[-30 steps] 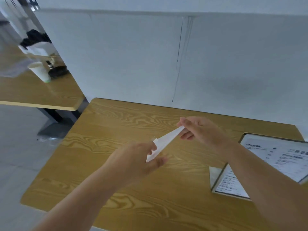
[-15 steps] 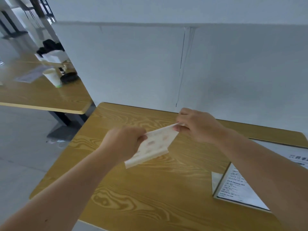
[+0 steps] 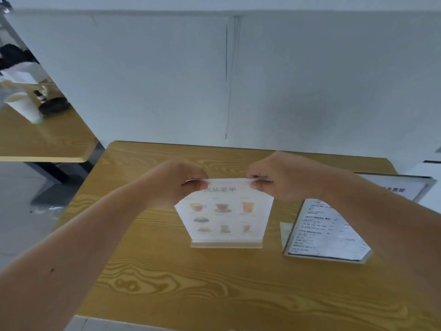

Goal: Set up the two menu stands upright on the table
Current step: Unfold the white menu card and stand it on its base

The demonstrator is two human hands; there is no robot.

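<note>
The clear acrylic picture-menu stand (image 3: 225,219) is held upright mid-bench, top corners pinched by left hand (image 3: 177,183) and right hand (image 3: 284,177), while the text-printed clear menu stand (image 3: 327,231) near the right edge appears not yet upright.

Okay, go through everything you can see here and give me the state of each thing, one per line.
Drinks menu stand: upright on the table, pinched at its top corners.
Left hand: gripping top left corner.
Right hand: gripping top right corner.
Text menu stand: lying flat.
Paper cup: upright, neighbouring table.
</note>
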